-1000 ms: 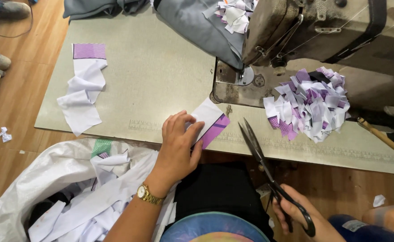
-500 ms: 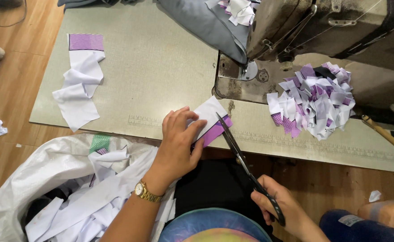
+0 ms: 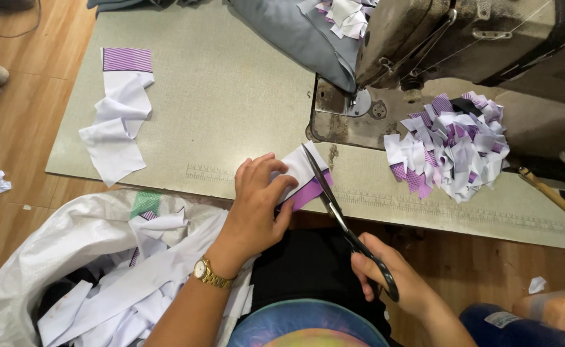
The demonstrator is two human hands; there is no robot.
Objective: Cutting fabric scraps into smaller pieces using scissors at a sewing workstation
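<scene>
My left hand (image 3: 255, 205), with a gold watch on the wrist, presses a small white and purple fabric piece (image 3: 303, 178) flat at the near edge of the sewing table (image 3: 231, 96). My right hand (image 3: 391, 276) grips black scissors (image 3: 337, 212) by the handles. Their blades lie across the right side of the fabric piece, tips pointing away from me. The blades touch the piece close to my left fingers.
A heap of cut white and purple pieces (image 3: 446, 144) lies right of the sewing machine (image 3: 462, 38). A white and purple strip (image 3: 120, 115) lies at the table's left. A white sack of scraps (image 3: 102, 270) sits at my left knee. A wooden-handled tool (image 3: 549, 193) rests far right.
My right hand has swung the scissors leftward from the table's right side onto the fabric piece. My left hand has stayed on the piece.
</scene>
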